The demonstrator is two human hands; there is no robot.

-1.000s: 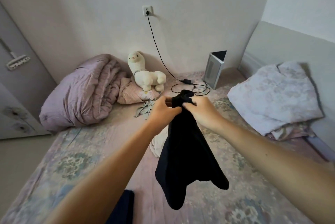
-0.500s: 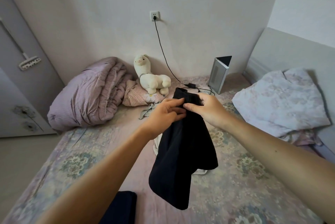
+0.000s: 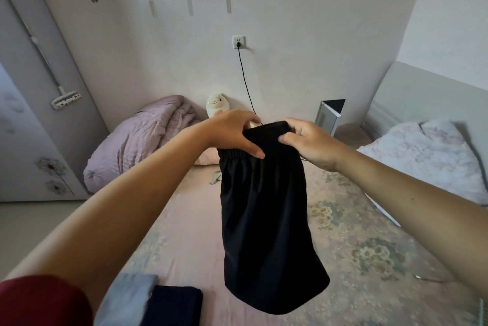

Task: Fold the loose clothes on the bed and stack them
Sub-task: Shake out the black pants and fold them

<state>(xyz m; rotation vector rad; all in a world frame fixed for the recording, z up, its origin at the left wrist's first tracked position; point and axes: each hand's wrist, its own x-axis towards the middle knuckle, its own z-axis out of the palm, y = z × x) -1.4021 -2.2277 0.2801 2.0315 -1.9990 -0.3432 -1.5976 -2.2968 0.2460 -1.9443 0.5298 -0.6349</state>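
Black shorts held up by the waistband, over the bed

Near the front edge of the bed [image 3: 184,220] lie folded clothes [image 3: 171,304]. Above it, left hand [image 3: 232,135] and right hand [image 3: 309,143] pinch the elastic waistband of the black shorts [image 3: 266,220]: light, limp cloth, likely best gripped at the waistband corners.

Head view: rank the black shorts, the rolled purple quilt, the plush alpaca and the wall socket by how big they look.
1. black shorts, though held close to the camera, which inflates them
2. rolled purple quilt
3. plush alpaca, partly hidden behind the left hand
4. wall socket
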